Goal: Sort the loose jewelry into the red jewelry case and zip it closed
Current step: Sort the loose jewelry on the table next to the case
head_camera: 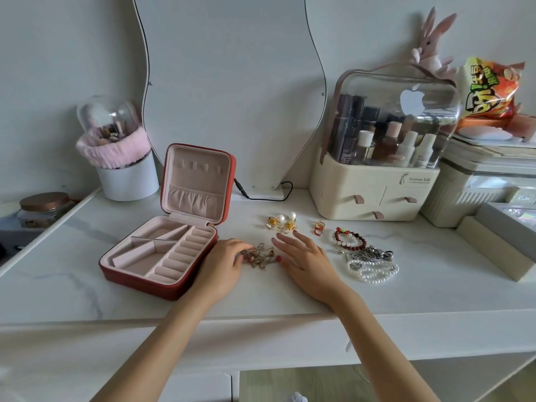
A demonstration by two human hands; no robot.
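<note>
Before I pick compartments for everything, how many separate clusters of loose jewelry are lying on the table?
5: tangled chains between the hands, pearl earrings behind them, rings further right, a beaded bracelet, then a pearl-and-silver pile. Overlapping pieces may hide more.

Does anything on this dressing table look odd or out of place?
A crisp bag sits on the stack at the far right, odd among cosmetics. The chains between the hands lie tangled in a heap. The red jewelry case is open and empty.

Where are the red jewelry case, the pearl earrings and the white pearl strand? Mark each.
red jewelry case (139,282), head view, front wall
pearl earrings (280,218), head view, left pearl
white pearl strand (377,276), head view, lower loop
</note>
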